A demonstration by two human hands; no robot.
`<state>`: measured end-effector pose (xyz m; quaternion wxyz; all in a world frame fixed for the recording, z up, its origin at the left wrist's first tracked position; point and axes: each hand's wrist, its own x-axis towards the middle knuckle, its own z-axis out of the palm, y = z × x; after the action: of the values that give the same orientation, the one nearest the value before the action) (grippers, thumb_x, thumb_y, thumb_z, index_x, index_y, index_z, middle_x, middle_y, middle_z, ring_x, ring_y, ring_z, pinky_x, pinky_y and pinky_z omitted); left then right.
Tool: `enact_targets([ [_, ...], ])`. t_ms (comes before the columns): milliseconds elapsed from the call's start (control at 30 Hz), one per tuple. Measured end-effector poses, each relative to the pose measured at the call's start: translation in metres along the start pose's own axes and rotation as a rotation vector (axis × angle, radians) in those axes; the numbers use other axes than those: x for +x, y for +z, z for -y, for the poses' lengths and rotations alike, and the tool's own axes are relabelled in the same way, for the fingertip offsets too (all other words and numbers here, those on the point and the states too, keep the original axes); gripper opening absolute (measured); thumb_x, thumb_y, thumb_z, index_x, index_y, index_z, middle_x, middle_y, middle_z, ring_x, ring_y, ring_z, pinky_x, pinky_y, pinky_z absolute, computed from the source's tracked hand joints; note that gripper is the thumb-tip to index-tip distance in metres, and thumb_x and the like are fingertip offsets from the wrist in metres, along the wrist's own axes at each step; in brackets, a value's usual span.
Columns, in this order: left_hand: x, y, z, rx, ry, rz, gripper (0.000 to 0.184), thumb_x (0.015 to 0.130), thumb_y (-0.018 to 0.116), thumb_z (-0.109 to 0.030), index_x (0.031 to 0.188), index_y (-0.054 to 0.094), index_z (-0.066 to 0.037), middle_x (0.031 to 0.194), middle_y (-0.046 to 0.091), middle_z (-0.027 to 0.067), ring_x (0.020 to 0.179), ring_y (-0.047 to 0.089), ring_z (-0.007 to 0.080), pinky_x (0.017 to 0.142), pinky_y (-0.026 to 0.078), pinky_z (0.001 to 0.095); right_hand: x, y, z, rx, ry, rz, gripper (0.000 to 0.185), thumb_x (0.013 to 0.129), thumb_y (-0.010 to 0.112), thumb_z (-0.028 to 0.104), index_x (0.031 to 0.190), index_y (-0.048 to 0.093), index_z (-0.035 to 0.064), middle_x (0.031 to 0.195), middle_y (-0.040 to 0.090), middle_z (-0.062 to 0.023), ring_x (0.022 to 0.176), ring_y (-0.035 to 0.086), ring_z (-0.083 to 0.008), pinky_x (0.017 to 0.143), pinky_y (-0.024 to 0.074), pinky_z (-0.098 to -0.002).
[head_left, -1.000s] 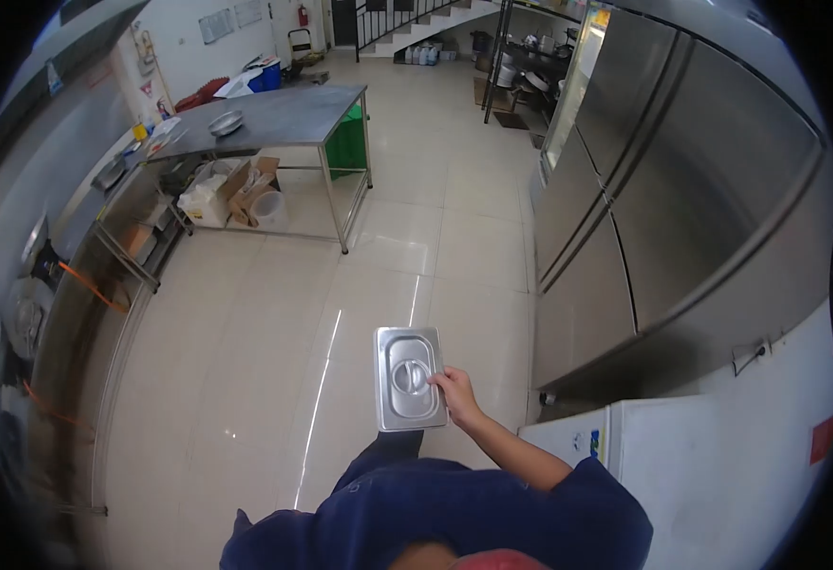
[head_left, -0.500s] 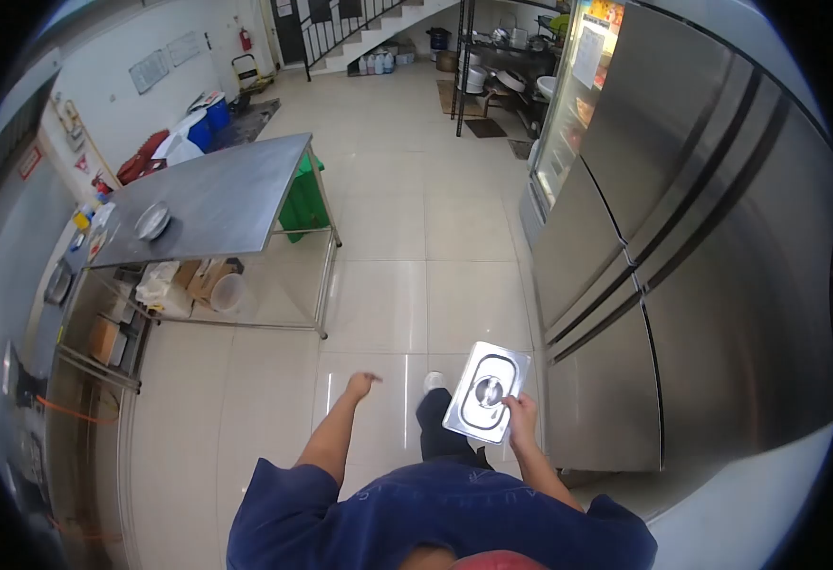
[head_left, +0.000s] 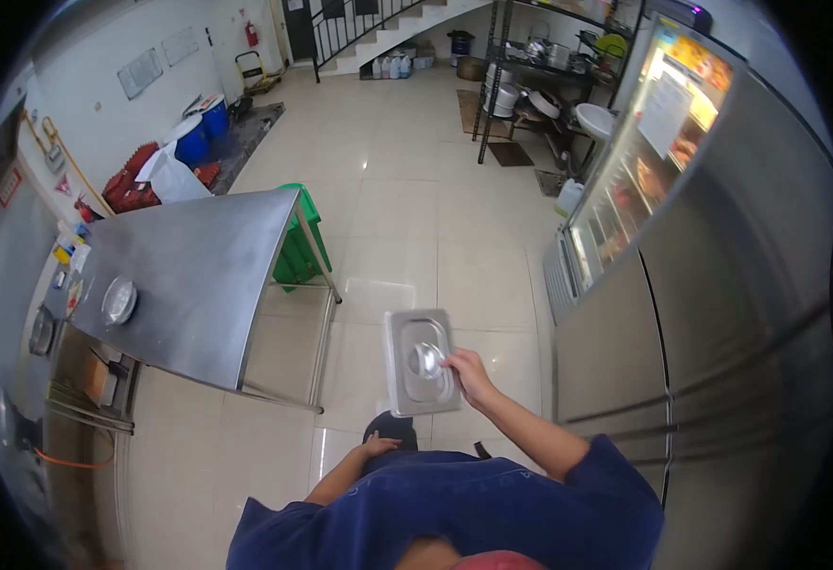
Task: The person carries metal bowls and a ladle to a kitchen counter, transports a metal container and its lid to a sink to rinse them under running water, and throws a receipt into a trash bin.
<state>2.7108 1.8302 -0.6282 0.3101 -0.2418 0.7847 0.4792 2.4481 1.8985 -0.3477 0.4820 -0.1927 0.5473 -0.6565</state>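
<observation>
My right hand (head_left: 472, 375) pinches the knob of a rectangular stainless steel pan lid (head_left: 418, 342). Held out in front of my body, the lid shows its top face with the recessed panel. My left hand (head_left: 380, 444) hangs low by my dark-trousered leg, its fingers loosely stretched and nothing in them. The steel table (head_left: 189, 256) stands ahead to the left, and a round metal bowl (head_left: 119, 300) rests on it.
Along the right run a steel refrigerator (head_left: 606, 351) and a lit glass-door display fridge (head_left: 640, 180). A green crate (head_left: 304, 242) stands beside the table. Farther off are a black shelf rack (head_left: 542, 68) with cookware, blue drums (head_left: 189, 142) and a staircase (head_left: 378, 43).
I have walked forward, so the table and display fridge are nearer. The lid has swung left and up in the view with my right hand. My left hand has dropped back toward my leg.
</observation>
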Motion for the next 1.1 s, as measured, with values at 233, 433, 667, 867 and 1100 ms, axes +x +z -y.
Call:
enact_targets([
  [233,0.168,-0.215,0.057,-0.128,0.092,0.03,0.063,0.081,0.033,-0.057,0.128,0.037,-0.015,0.132,0.036,0.0059,0.127,0.018,0.0277,0.103,0.002,0.0468,0.256,0.113,0.117,0.208,0.035,0.235,0.005,0.072,0.054,0.006,0.068,0.052,0.0048,0.064,0.05,0.0002,0.057,0.047,-0.0081,0.053,0.0369,-0.0206],
  [433,0.222,-0.432,0.052,-0.06,-0.01,0.599,0.069,0.079,0.036,-0.059,0.125,0.04,-0.008,0.13,0.038,0.0119,0.118,0.035,0.0292,0.1,0.021,0.0414,0.428,0.106,0.159,0.198,-0.006,-0.101,0.008,0.07,0.055,0.006,0.064,0.05,0.0058,0.061,0.045,0.0018,0.054,0.041,-0.0076,0.049,0.032,-0.0222],
  [667,0.359,-0.655,0.031,0.413,-0.004,0.237,0.051,0.082,0.042,-0.044,0.113,0.052,-0.004,0.118,0.048,0.0168,0.11,0.044,0.032,0.094,0.031,0.0438,0.591,-0.035,0.18,-0.079,-0.194,-0.627,0.013,0.069,0.055,0.006,0.057,0.05,0.0056,0.054,0.043,0.0022,0.048,0.037,-0.0072,0.046,0.0282,-0.0219],
  [867,0.468,-0.889,-0.015,-0.33,0.054,-0.55,0.04,0.077,0.051,-0.035,0.103,0.057,-0.005,0.104,0.056,0.0181,0.1,0.052,0.0297,0.086,0.04,0.0367,0.77,-0.1,0.217,-0.139,-0.237,-0.614,0.009,0.07,0.053,0.003,0.071,0.06,-0.0025,0.065,0.056,-0.0037,0.058,0.049,-0.0088,0.053,0.0377,-0.0228],
  [1100,0.51,-1.063,0.028,-0.192,-0.127,-0.667,0.041,0.074,0.053,-0.036,0.102,0.058,-0.006,0.105,0.056,0.0179,0.102,0.05,0.0314,0.088,0.039,0.0373,1.035,-0.015,0.321,-0.154,-0.113,-0.229,0.007,0.07,0.056,0.008,0.071,0.059,0.0018,0.06,0.054,0.0009,0.05,0.045,-0.0061,0.045,0.0329,-0.0201],
])
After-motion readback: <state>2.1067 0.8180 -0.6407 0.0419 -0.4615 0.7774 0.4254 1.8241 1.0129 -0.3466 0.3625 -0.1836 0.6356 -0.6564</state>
